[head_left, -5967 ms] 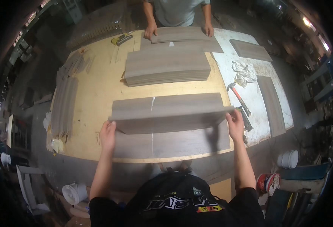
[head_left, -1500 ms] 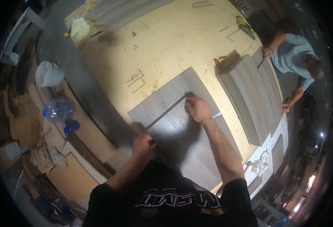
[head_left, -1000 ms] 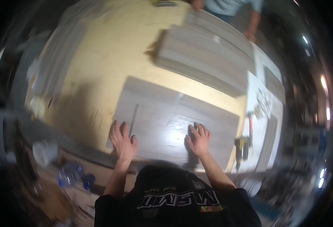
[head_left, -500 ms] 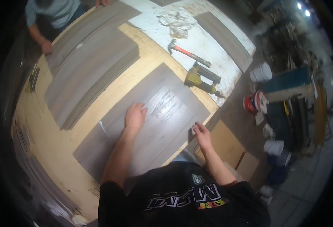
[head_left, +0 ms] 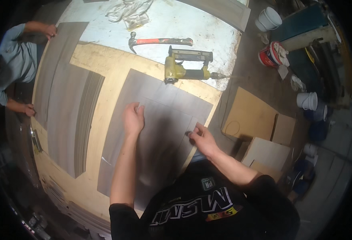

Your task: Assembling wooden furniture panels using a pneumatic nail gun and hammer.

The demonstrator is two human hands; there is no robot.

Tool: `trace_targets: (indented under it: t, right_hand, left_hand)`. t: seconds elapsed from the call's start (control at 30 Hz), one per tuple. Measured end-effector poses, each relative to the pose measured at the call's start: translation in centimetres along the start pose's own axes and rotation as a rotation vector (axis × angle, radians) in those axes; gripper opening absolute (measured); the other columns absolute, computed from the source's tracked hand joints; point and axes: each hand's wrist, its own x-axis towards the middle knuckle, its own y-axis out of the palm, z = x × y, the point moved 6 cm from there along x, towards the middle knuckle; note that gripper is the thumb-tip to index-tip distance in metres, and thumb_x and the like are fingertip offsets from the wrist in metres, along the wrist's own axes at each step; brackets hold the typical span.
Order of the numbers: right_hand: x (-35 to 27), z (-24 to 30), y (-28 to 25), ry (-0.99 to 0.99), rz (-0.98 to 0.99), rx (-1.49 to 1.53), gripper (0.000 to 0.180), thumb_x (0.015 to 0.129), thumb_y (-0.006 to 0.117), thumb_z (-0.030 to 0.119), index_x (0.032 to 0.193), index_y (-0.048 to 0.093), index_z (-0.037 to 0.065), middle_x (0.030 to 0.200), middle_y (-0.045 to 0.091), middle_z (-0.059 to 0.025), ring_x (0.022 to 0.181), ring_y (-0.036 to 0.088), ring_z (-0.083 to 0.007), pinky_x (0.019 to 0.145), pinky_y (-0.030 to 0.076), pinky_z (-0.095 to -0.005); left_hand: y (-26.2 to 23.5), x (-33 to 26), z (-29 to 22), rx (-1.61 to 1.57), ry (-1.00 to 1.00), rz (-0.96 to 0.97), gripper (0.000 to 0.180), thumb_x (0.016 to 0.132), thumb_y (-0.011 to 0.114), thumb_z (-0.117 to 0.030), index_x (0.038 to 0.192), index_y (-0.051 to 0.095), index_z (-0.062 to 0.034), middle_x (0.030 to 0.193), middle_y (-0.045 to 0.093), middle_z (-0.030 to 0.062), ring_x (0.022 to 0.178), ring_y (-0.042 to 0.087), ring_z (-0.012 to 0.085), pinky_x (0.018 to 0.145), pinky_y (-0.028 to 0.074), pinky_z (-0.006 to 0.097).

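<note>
Worn: black shirt (head_left: 240, 218) with short sleeves (head_left: 266, 188). On the front: large white-edged lettering (head_left: 221, 199), small dark badge (head_left: 208, 184) with pale outline, red-and-yellow patch (head_left: 222, 214). Left hand (head_left: 134, 119) and right hand (head_left: 203, 140) bare; forearms (head_left: 124, 172) likewise uncovered below the sleeves.

White block lettering (head_left: 218, 200) on black shirt (head_left: 242, 198)

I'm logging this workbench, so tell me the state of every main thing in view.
Left hand: half-curled, grip unclear
Right hand: bent, grip unclear
Wood-grain board: lying flat under the hands
Panel stack: piled flat
Claw hammer: on its side, unheld
Nail gun: lying down, unheld
White cloth: crumpled
Red-and-white bucket: open, pale rag at its mouth
</note>
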Motion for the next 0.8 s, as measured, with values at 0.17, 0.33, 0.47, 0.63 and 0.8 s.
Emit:
trace_targets:
  t: [0.17,0.33,0.47,0.63,0.8]
  right_hand:
    - [0.5,-0.2,-0.5,-0.012,0.008,-0.170,0.068,0.086,0.071,0.027,0.142,0.047,-0.004,0.133,0.052,-0.0228,0.120,0.057,-0.0305,0.095,0.051,-0.0395]
    - [-0.4,2.7,-0.8,-0.026,0.090,-0.025,0.066,0.088,0.072,0.022,0.143,0.046,-0.006,0.136,0.052,-0.0212,0.115,0.062,-0.0289,0.095,0.052,-0.0379]
    - [1.3,-0.7,-2.5,-0.003,0.129,0.042,0.076,0.090,0.071,0.022,0.154,0.034,0.002,0.131,0.060,-0.0210,0.115,0.065,-0.0282,0.088,0.056,-0.0390]
    - [3.2,2.2,-3.9,-0.201,0.183,-0.256,0.069,0.091,0.069,0.021,0.152,0.039,0.007,0.103,0.071,-0.0195,0.092,0.073,-0.0323,0.083,0.057,-0.0405]
    - [3.8,5.2,-4.3,-0.286,0.222,-0.437,0.056,0.090,0.070,0.021,0.141,0.051,0.008,0.099,0.072,-0.0173,0.090,0.072,-0.0326,0.082,0.057,-0.0424]
  left_hand:
    - [-0.1,0.3,-0.7,0.068,-0.031,0.021,0.023,0.092,0.071,-0.016,0.106,0.070,0.0024,0.099,0.067,0.0218,0.091,0.064,0.0389,0.085,0.051,0.045]
    - [-0.8,0.1,-1.3,0.145,-0.005,0.061,0.024,0.092,0.069,-0.013,0.114,0.068,-0.0013,0.102,0.065,0.0204,0.092,0.063,0.0375,0.083,0.050,0.046]
    - [-1.0,1.7,-6.0,0.203,0.230,0.326,0.033,0.093,0.063,-0.003,0.125,0.064,-0.0119,0.102,0.060,0.0172,0.094,0.061,0.0388,0.081,0.050,0.047]
    - [-1.1,3.4,-6.8,0.288,0.168,0.544,0.039,0.093,0.061,0.002,0.128,0.062,-0.0136,0.103,0.057,0.0164,0.095,0.060,0.0381,0.082,0.050,0.046]
    - [-0.6,4.0,-6.5,0.340,0.127,0.619,0.043,0.092,0.062,0.003,0.132,0.059,-0.0122,0.107,0.058,0.0158,0.097,0.060,0.0366,0.084,0.051,0.044]
